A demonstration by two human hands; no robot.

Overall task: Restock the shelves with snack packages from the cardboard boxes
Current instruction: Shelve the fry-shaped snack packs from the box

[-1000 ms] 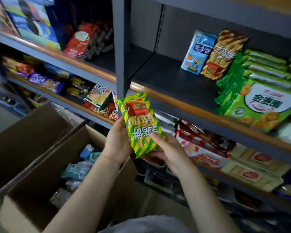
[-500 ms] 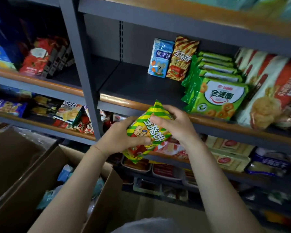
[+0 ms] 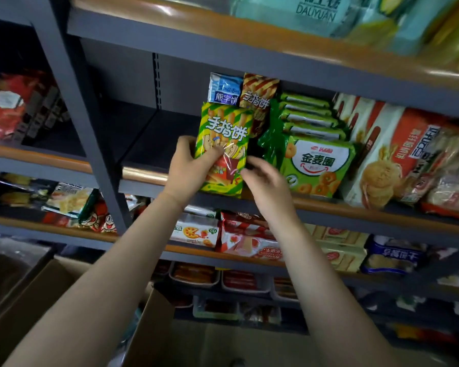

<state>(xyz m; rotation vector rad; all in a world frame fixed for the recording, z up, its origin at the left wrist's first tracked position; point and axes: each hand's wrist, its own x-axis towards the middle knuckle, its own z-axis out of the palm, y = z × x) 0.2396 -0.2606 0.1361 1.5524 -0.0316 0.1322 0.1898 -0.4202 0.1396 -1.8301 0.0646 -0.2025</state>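
Head view: cardboard box (image 3: 149, 329) mostly cropped.

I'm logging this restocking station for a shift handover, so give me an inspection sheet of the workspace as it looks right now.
Surface: grey shelf with an orange front edge, bare on its left part.
Job's things: green-and-yellow striped snack packet upright at the shelf front; open cardboard box below.
Clutter: blue packet and brown striped packet behind it; green biscuit packs to its right.
Grippers: left hand grips the striped packet; right hand is at its lower right edge, fingers relaxed; contact unclear.
Cables: nothing seen.
Surroundings: stocked shelves above, below and alongside.
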